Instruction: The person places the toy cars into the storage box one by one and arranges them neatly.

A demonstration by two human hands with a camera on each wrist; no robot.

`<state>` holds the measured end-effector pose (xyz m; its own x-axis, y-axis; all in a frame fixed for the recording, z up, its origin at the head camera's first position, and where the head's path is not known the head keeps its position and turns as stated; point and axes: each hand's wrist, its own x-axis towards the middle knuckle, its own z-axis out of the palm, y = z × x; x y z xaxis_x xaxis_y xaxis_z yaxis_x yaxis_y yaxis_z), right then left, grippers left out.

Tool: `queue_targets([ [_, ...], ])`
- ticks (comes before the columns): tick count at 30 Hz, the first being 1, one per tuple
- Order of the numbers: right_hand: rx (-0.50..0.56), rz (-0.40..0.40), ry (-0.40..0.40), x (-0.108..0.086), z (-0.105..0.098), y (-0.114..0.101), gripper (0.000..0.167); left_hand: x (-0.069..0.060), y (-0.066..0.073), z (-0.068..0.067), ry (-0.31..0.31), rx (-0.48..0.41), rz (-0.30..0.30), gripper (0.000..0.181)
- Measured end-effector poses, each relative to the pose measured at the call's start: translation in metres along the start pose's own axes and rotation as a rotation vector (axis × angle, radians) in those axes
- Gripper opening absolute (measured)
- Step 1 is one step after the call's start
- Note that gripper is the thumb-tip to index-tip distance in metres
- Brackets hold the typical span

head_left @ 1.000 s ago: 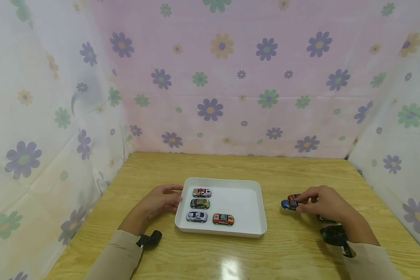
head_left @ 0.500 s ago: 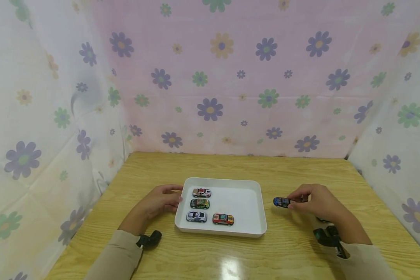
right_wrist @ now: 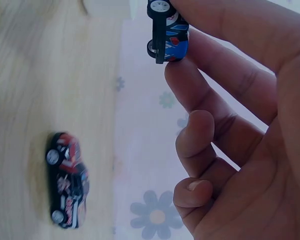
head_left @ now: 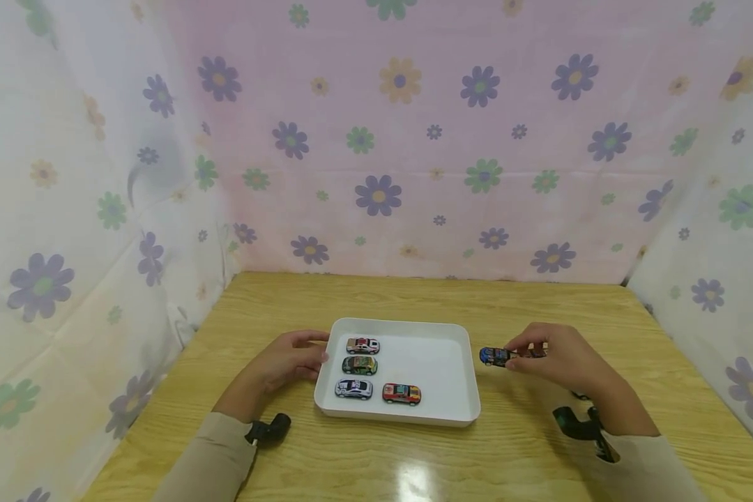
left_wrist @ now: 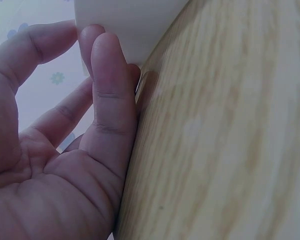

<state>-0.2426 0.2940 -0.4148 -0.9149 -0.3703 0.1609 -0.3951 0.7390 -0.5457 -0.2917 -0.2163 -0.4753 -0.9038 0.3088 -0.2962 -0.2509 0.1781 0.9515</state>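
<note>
Well, the right hand pinches a blue toy car just beside the white tray.
I'd say a light, level pinch suits it, kept clear of the rim; the left hand, fingers loosely extended, touches the tray's outer wall and could steady it. Four toy cars lie inside.
</note>
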Motion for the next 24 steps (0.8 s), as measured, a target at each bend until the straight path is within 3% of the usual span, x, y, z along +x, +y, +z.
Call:
queue_targets([
  [12, -0.009, -0.081, 0.013, 0.026, 0.013, -0.022, 0.016, 0.000, -0.003, -0.003, -0.010, -0.007, 0.002, 0.060],
  [24, -0.017, -0.078, -0.024, 0.050, 0.026, -0.038, 0.016, -0.001, 0.000, -0.002, -0.020, -0.002, 0.011, 0.060],
])
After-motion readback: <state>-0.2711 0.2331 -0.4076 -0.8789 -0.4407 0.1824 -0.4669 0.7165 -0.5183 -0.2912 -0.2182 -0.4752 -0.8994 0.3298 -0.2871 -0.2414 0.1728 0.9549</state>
